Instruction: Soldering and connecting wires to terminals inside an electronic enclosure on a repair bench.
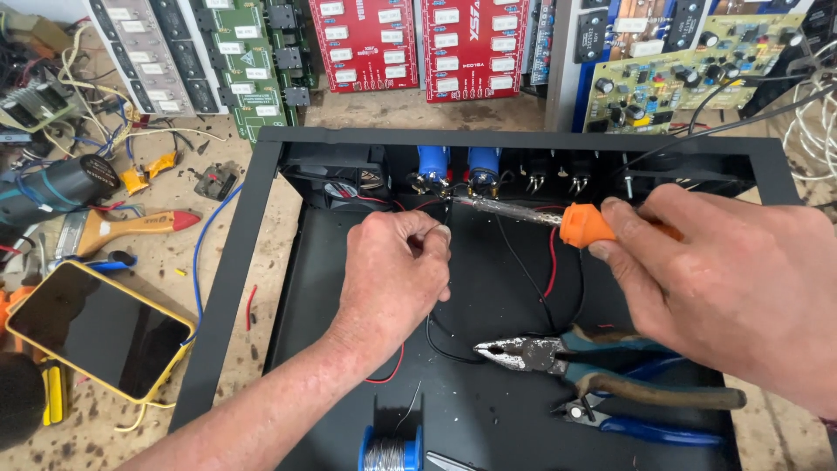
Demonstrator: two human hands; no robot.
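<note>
My right hand (732,288) grips a soldering iron (580,224) by its orange handle, its metal tip pointing left toward two blue capacitors (458,166) at the back of a black metal chassis (227,288). My left hand (392,275) is closed, pinching a thin wire near the iron's tip, just below the capacitors. Red and black wires run across the chassis floor beneath both hands.
Combination pliers (602,362) and blue-handled cutters (641,427) lie in the chassis at right. A solder spool (390,451) sits at the front edge. A yellow-cased phone (96,330), a brush (122,228) and loose wires lie left. Red and green circuit boards (418,44) line the back.
</note>
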